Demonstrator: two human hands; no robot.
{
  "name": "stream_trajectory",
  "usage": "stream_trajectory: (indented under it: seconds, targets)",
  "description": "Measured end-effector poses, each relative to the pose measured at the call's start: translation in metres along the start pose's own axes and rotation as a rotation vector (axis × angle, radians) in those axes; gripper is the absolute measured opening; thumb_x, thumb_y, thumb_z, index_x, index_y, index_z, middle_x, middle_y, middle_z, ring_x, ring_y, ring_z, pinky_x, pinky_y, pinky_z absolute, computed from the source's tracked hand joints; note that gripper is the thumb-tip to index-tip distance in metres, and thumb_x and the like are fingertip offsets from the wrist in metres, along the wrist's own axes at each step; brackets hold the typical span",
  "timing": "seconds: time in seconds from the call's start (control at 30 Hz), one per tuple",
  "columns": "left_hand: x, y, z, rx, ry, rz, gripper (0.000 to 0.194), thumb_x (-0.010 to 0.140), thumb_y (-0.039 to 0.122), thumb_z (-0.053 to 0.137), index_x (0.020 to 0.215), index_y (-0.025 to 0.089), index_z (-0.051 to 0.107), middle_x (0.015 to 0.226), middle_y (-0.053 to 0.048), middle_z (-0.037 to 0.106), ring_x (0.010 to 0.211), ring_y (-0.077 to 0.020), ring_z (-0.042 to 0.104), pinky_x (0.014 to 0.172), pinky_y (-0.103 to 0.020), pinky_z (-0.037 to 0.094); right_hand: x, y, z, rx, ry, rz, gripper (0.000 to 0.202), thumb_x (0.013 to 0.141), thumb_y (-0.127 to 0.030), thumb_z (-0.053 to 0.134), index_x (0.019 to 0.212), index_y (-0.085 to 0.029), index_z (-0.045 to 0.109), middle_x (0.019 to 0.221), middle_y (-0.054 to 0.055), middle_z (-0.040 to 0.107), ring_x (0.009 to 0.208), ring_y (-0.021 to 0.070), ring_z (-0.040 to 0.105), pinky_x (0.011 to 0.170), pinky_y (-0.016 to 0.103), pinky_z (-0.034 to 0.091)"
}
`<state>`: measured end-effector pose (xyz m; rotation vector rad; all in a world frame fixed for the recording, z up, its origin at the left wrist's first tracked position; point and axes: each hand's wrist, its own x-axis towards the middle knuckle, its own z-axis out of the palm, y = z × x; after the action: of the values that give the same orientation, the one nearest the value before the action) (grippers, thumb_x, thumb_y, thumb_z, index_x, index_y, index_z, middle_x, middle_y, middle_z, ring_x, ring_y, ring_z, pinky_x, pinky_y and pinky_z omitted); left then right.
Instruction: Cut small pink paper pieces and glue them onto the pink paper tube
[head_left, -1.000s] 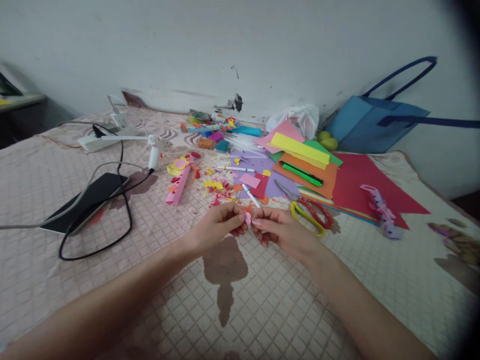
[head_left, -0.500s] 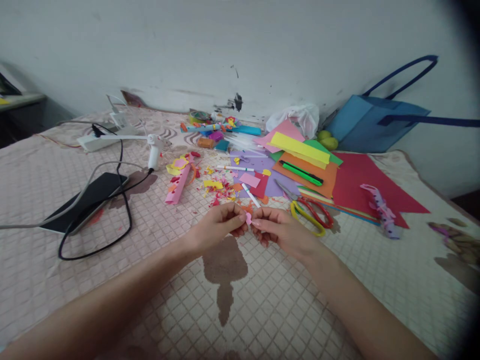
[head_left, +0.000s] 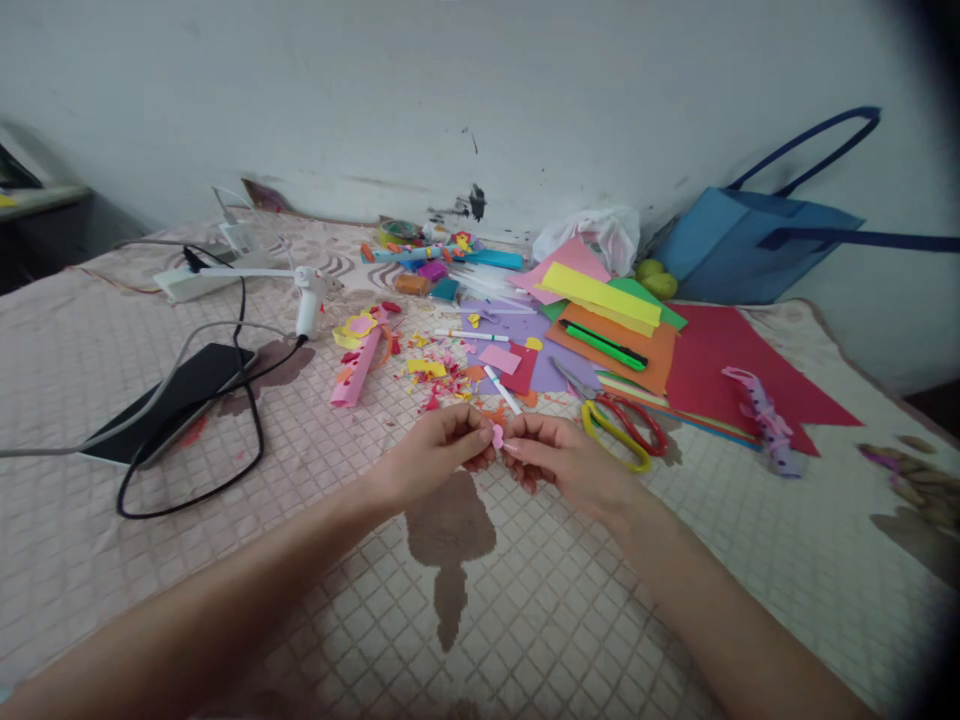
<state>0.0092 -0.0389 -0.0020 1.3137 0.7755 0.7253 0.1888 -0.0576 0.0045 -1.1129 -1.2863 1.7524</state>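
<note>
The small pink piece (head_left: 497,436) has shifted slightly.

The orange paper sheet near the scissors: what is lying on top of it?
A slim green-and-black object lies on the orange paper sheet, and a long yellow paper strip overlaps its far part. The surface beneath these cannot be seen.

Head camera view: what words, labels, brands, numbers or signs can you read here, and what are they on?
None: no text can be read anywhere.
Green-and-black tool: any print is too small and blurred to tell.
White glue gun: no readable marking.
Pink piece between the left hand and right hand: no lettering visible.
Dark wall marks: smudges, not legible signs.
</note>
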Motion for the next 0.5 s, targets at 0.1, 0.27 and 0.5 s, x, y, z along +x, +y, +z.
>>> stream_trajectory:
  seconds: [0.1,0.27,0.5]
  targets:
    - [0.0004,-0.0001,0.0003,0.031,0.004,0.022,0.017,0.081,0.03,0.053,0.077,0.013,0.052,0.068,0.0,0.055,0.063,-0.0089,0.051,0.06,-0.024,0.041,-0.0001,0.0003,0.0003,-0.013,0.004,-0.002,0.012,0.075,-0.028,0.062,0.076,-0.016,0.058,0.065,-0.002,0.053,0.054,0.0076,0.048,0.047,0.021,0.037]
    - [0.0002,0.0006,0.0025,0.129,0.038,0.052,0.017,0.081,0.03,0.052,0.075,0.013,0.053,0.066,0.0,0.054,0.06,-0.0088,0.049,0.058,-0.024,0.04,0.0008,0.0026,0.0019,-0.08,0.023,-0.051,0.012,0.076,-0.028,0.06,0.073,-0.017,0.056,0.063,-0.003,0.052,0.053,0.0079,0.047,0.047,0.021,0.037]
    - [-0.0041,0.0,0.0042,0.406,0.189,0.161,0.013,0.081,0.028,0.053,0.083,0.016,0.057,0.076,-0.002,0.06,0.067,-0.0112,0.054,0.062,-0.025,0.042,-0.0002,0.0039,0.007,-0.43,0.259,-0.231,0.005,0.076,-0.022,0.055,0.072,-0.019,0.055,0.064,-0.002,0.051,0.054,0.01,0.046,0.049,0.023,0.038]
